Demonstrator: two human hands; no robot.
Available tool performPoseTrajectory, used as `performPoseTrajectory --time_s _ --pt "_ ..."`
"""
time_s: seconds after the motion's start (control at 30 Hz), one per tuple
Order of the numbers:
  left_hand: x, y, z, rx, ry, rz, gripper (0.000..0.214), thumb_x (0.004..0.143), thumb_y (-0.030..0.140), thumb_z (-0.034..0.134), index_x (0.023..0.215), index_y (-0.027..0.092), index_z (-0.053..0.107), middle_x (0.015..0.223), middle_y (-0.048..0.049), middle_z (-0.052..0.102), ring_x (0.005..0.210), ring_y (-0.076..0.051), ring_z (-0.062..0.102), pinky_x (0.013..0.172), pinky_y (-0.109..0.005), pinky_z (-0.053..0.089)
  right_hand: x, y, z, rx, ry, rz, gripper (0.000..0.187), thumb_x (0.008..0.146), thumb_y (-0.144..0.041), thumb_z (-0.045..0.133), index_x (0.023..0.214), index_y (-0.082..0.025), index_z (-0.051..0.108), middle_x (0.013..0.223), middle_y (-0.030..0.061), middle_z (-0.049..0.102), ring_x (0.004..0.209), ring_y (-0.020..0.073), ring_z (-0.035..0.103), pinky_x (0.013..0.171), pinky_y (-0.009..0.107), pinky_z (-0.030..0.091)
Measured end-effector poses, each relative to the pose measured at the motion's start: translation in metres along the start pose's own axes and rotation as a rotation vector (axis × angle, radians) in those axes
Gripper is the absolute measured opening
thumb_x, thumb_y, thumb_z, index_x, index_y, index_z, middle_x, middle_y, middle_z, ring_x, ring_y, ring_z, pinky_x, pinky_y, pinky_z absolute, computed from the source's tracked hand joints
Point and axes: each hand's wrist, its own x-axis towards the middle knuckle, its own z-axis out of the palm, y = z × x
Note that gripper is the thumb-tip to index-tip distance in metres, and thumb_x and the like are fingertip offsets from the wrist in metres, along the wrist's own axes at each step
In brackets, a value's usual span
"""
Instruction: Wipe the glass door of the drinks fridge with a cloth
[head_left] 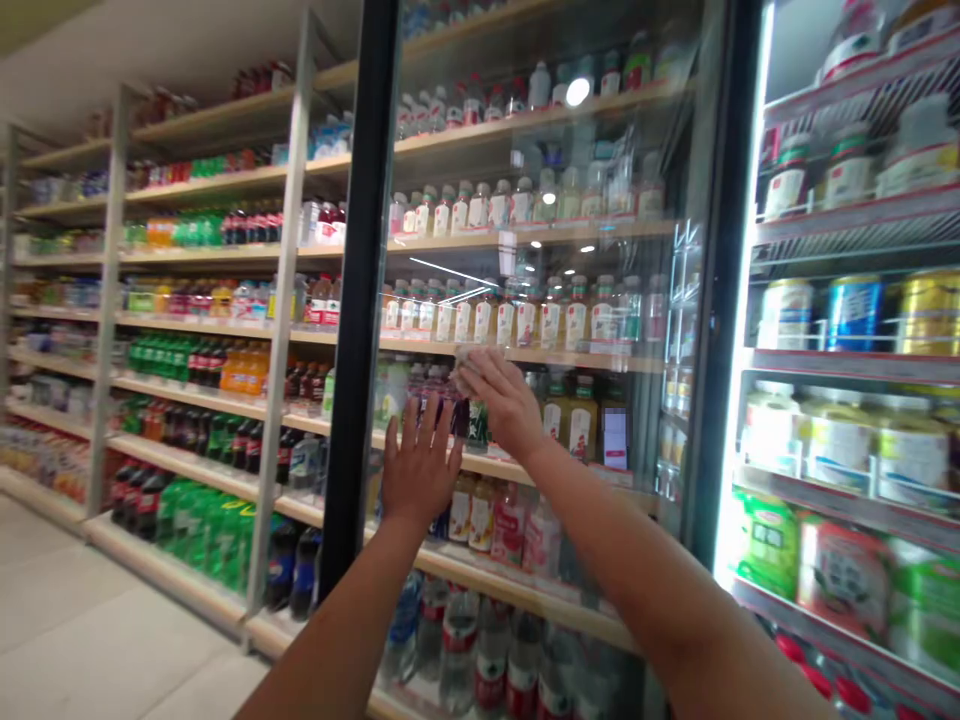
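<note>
Arms (637, 560) outstretched — left hand (418, 465) splayed at glass door (368, 200), right hand's (506, 402) grip around pale cloth (462, 376).

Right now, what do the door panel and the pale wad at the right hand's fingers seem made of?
Door panel: likely glass, clear and glossy, see-through under bright reflections.

Pale wad: perhaps cloth or paper, matte and crumpled; too blurred to settle.
</note>
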Motion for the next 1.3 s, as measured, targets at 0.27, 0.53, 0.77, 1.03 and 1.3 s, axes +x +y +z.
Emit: performPoseTrajectory --time_s 0.27,0.53,0.77,1.03,1.3 --pt "-0.002 0.0 0.002 -0.018 -0.002 -0.014 0.073 0.098 0.031 0.052 0.159 0.022 0.013 0.16 -0.011 0.03 0.152 -0.03 0.013 0.123 -0.057 0.017 0.0 0.011 0.0 -0.017 0.179 0.266 0.07 0.095 -0.003 0.027 0.158 -0.03 0.015 0.161 0.0029 0.033 0.153 0.0241 0.021 0.124 0.053 0.031" --pt "0.028 0.004 -0.011 -0.236 0.138 0.274 0.074 0.095 0.016 0.051 0.159 0.02 0.013 0.161 -0.0135 0.029 0.152 -0.028 0.017 0.12 -0.051 0.032 -0.04 -0.031 0.002 0.155 -0.011 0.052 0.073 0.099 -0.012 0.036 0.159 -0.024 -0.003 0.164 0.0096 0.025 0.15 0.0171 0.027 0.118 0.035 0.041" --pt "0.028 -0.005 -0.01 -0.182 0.019 0.449 0.045 0.099 0.015 0.045 0.143 0.023 0.05 0.146 -0.0051 0.054 0.142 -0.023 0.041 0.115 -0.043 0.039 -0.101 -0.022 -0.014 -0.202 -0.114 0.255 0.07 0.1 -0.028 0.044 0.16 -0.019 0.009 0.161 0.014 0.03 0.153 0.0275 0.021 0.122 0.055 0.025" --pt "0.084 -0.038 -0.027 0.036 0.181 0.315 0.033 0.103 0.028 0.046 0.133 0.027 0.059 0.128 -0.0025 0.063 0.114 -0.021 0.054 0.095 -0.037 0.047 -0.139 -0.039 -0.002 -0.311 -0.119 0.293 0.069 0.101 -0.034 0.043 0.16 -0.016 0.012 0.161 0.0143 0.031 0.154 0.0298 0.016 0.121 0.054 0.024" --pt "0.082 -0.012 -0.008 -0.111 0.042 0.354 0.037 0.101 0.025 0.043 0.133 0.032 0.06 0.123 -0.0071 0.062 0.097 -0.022 0.056 0.087 -0.04 0.052 -0.139 -0.04 -0.004 -0.271 -0.098 0.293 0.069 0.098 -0.03 0.046 0.159 -0.015 0.017 0.158 0.0142 0.036 0.153 0.0284 0.021 0.123 0.051 0.022"
